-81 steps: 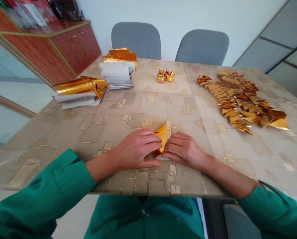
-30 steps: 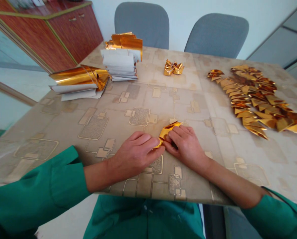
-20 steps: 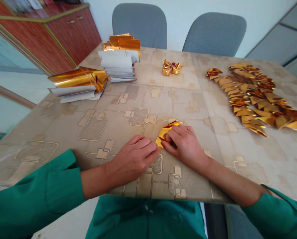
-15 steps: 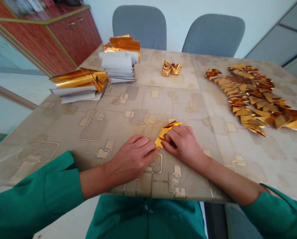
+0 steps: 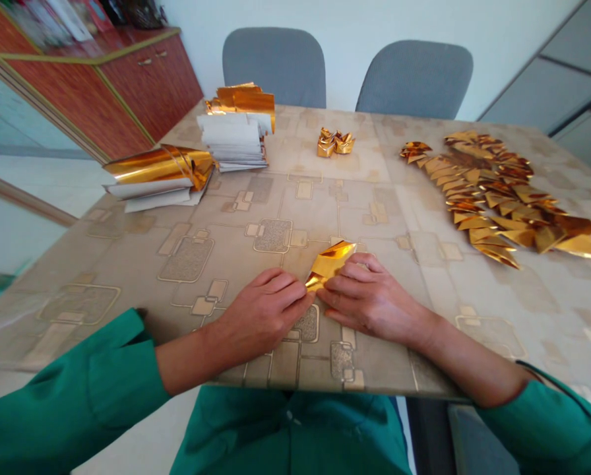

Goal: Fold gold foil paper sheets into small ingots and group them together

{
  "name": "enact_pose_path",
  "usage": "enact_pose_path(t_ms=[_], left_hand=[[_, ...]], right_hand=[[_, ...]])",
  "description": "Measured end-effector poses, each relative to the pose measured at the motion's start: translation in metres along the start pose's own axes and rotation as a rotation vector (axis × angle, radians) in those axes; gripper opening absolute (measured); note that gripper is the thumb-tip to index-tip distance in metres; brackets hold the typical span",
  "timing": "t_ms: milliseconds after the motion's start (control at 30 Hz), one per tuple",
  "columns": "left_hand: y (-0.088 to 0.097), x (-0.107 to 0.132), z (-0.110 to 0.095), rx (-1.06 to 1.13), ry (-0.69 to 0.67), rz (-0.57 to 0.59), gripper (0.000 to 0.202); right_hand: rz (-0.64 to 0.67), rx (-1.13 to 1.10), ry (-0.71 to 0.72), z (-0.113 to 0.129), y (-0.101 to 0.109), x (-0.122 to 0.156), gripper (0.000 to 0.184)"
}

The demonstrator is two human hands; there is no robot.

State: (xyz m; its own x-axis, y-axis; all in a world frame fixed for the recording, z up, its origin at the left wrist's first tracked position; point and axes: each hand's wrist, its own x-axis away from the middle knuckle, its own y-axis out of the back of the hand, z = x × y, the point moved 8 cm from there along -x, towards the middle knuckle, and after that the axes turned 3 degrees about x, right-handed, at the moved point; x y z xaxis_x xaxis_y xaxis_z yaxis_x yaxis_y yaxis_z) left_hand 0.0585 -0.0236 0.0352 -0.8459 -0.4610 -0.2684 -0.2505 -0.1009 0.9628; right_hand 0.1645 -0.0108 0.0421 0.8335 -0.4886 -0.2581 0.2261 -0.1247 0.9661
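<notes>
A small folded piece of gold foil paper (image 5: pixel 329 262) lies on the patterned table (image 5: pixel 226 251) near its front edge. My left hand (image 5: pixel 260 313) rests on the table with its fingertips pinching the paper's lower left corner. My right hand (image 5: pixel 372 300) lies over the paper's right side, fingers pressed together on it. Both hands meet at the paper. Green sleeves cover both forearms.
A long heap of folded gold pieces (image 5: pixel 493 198) covers the right side. Two crumpled gold shapes (image 5: pixel 335 142) sit at the back centre. A stack of white and gold sheets (image 5: pixel 236 135) and a curled gold sheet pile (image 5: pixel 159 175) lie at the left. Two grey chairs (image 5: pixel 276 66) stand behind.
The gold paper has been turned and flattened from upright between my hands to lying tilted on the table. My right hand slid down its right side; the view shifted slightly.
</notes>
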Motion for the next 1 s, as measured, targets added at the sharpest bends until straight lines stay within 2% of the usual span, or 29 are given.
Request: enact_pose_path(t_ms=[300,600,733,900,1000], left_hand=[[-0.001,0.007,0.000,-0.006,0.013,-0.005,0.024],[0.006,0.019,0.001,0.015,0.037,-0.024,0.026],[0.007,0.012,-0.003,-0.003,0.032,-0.032,0.024],[-0.004,-0.007,-0.009,-0.012,0.014,0.025,0.026],[-0.007,-0.013,-0.009,-0.021,0.015,0.021,0.022]], right_hand=[[-0.022,-0.072,-0.030,-0.012,0.016,0.004,0.022],[0.007,-0.105,-0.010,-0.024,0.019,0.009,0.031],[0.013,-0.090,0.005,-0.020,0.018,0.005,0.032],[-0.014,-0.042,0.013,-0.016,0.017,0.002,0.031],[-0.041,-0.002,0.016,-0.012,0.017,0.002,0.031]])
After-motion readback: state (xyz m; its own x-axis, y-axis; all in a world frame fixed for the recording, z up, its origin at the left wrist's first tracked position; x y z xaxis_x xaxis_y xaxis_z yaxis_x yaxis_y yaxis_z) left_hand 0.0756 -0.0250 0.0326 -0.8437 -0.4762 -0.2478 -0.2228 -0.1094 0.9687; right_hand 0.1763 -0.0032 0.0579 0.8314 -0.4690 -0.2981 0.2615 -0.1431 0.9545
